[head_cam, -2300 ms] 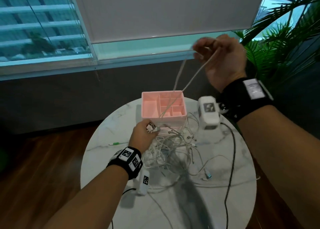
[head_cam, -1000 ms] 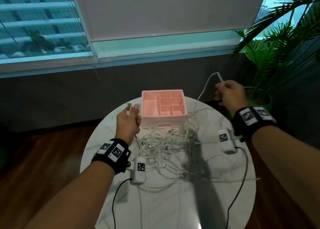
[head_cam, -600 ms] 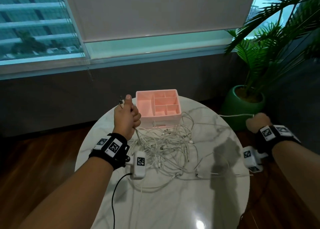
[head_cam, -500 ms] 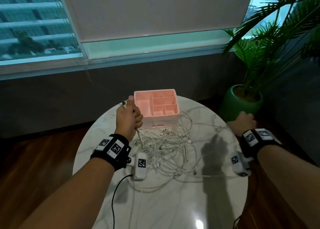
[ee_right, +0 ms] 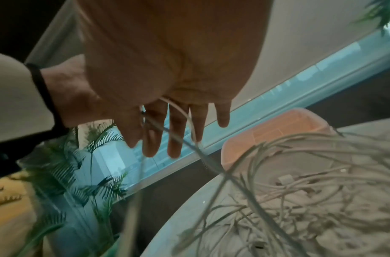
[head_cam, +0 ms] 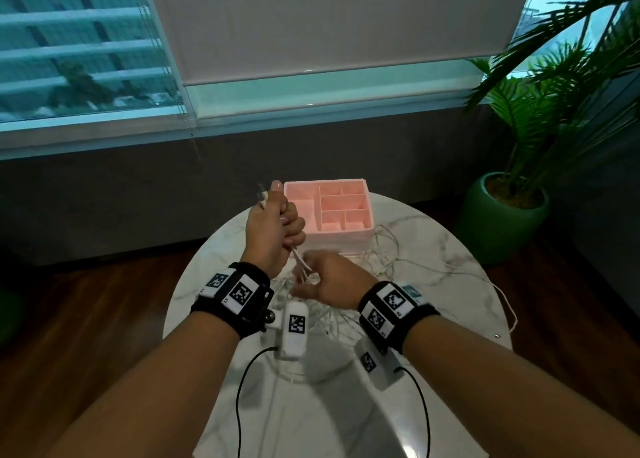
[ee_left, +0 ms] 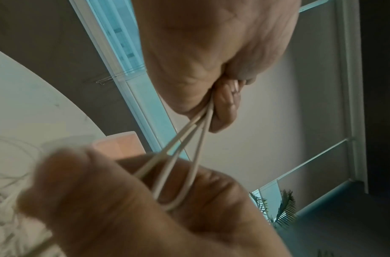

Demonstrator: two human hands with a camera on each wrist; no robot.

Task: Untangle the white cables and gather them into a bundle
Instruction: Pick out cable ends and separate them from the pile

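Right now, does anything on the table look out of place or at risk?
One white cable from the tangle droops over the right edge of the table; it could snag. The pink organizer sits square.

White cables (head_cam: 349, 319) lie on a round table (head_cam: 460, 277) of white marble with grey veins. The compartment box (head_cam: 329, 211) at the far side is pale pink. Black wristbands (head_cam: 235, 298) carry black-and-white square markers. To the right, a green pot (head_cam: 498, 218) holds green fronds. The floor (head_cam: 86, 319) is dark reddish-brown wood.
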